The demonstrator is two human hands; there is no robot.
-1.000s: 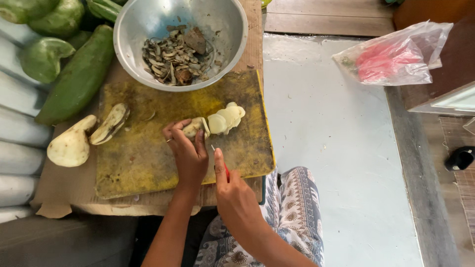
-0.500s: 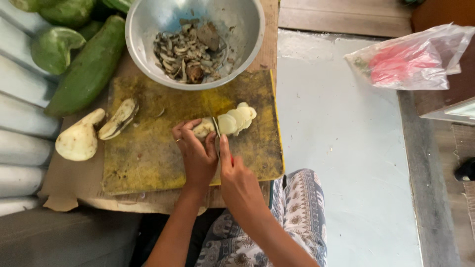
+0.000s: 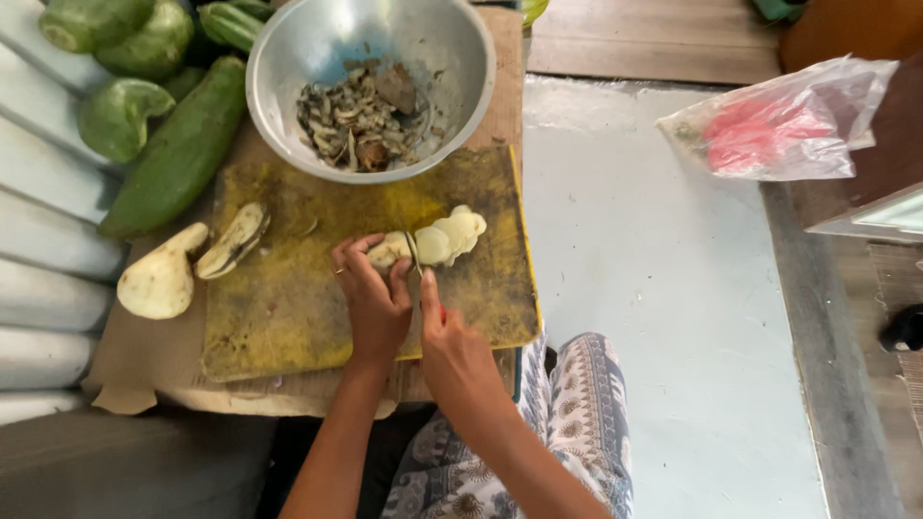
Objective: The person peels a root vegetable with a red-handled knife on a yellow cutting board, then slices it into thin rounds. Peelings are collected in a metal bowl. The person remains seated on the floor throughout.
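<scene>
Sitting low over a pale painted floor [image 3: 673,317], with a stained yellow cutting board [image 3: 288,308] lying on brown cardboard [image 3: 144,370] as the bench. Left hand [image 3: 373,300] curling closed over the uncut end of a peeled pale vegetable [image 3: 386,252], fingertips [image 3: 348,252] pressing it down onto the board. Right hand [image 3: 452,346] gripping a red-handled knife [image 3: 413,258], blade standing between the held end and the cut slices [image 3: 452,235] fanning away to the right.

Judging the risk: blade running just beside the left fingertips, so a slip on the wet, smooth flesh probably nicking a finger; the rounded piece possibly rolling under pressure; slices lying near the board's right side possibly sliding off onto the floor.

Resting at the board's top edge, a dented round metal bowl [image 3: 452,77] holding dark, stringy scraps and peelings [image 3: 361,120]. Lying at the left, 1 pear-shaped peeled half [image 3: 159,284] with matt cream skin and a hollowed curved piece [image 3: 233,240] touching the board's edge. Crowding the upper left, several glossy green gourds [image 3: 183,154], long and round. Slumping well apart at the right, a crinkled clear plastic bag [image 3: 784,120] showing something pink inside
</scene>
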